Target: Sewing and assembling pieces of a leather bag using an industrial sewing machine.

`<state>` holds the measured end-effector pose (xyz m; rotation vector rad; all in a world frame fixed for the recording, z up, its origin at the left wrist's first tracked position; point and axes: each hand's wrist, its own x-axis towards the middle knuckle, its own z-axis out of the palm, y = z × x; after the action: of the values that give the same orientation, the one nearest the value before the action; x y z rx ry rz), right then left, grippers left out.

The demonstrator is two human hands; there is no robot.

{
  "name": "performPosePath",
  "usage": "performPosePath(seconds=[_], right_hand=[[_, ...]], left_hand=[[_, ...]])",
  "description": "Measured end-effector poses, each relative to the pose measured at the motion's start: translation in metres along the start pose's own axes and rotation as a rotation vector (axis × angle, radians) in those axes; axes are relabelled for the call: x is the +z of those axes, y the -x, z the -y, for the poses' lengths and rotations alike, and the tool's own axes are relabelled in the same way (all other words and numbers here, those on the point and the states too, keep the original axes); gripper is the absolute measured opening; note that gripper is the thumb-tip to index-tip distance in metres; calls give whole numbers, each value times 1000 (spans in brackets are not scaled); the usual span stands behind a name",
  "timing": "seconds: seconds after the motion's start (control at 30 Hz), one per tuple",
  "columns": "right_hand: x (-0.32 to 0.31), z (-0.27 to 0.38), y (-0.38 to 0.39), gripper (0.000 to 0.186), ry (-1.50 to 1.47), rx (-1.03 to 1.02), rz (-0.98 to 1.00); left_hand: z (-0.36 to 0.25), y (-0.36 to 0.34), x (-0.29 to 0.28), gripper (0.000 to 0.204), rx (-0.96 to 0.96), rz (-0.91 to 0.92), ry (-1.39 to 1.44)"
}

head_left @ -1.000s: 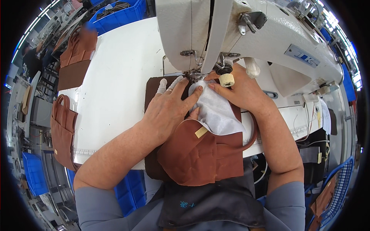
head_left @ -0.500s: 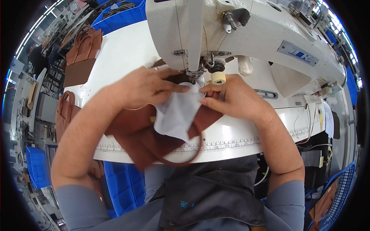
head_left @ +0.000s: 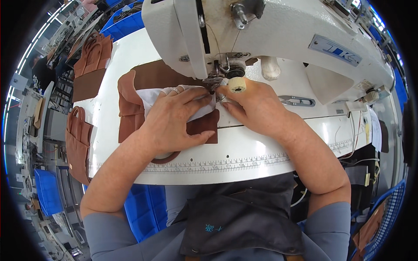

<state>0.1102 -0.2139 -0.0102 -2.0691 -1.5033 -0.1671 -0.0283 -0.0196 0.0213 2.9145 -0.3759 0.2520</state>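
Observation:
Under the needle and presser foot (head_left: 212, 86) of a white sewing machine (head_left: 270, 35) lie a dark brown panel (head_left: 159, 74), reddish-brown leather pieces (head_left: 128, 111) with a handle loop, and white fabric (head_left: 147, 96). My left hand (head_left: 172, 115) rests over the white fabric and leather with fingers apart, fingertips left of the foot and thumb out toward me. My right hand (head_left: 257, 106) is just right of the foot with curled fingers at the white fabric's edge. Its fingertips are partly hidden by the cream knob (head_left: 237, 85), so what it holds is unclear.
Brown bags (head_left: 78, 145) and stacked bag pieces (head_left: 91, 65) lie along the table's left edge. A blue crate (head_left: 117, 29) is behind. Blue bins (head_left: 48, 191) stand lower left, a blue basket (head_left: 376, 217) lower right. A person (head_left: 41, 69) is in the left background.
The leather and white fabric have turned and shifted left and up, now extending leftward from the needle. My left hand has moved and spread over them; my right hand has shifted left.

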Motion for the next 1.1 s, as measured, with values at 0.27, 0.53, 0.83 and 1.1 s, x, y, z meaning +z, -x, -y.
performPosePath(seconds=[0.27,0.53,0.83,1.1], right_hand=[[6,-5,-1,15,97,-81,-11],[6,-5,-3,15,72,-75,-8],[6,-4,-4,16,56,-75,-17],[6,1,-6,13,91,-65,-30]], left_hand=[[1,0,8,52,-48,-25,-16],[6,-2,15,42,-11,-170,56],[4,-5,13,46,-17,-140,-35],[3,-4,16,48,-104,-120,11]])
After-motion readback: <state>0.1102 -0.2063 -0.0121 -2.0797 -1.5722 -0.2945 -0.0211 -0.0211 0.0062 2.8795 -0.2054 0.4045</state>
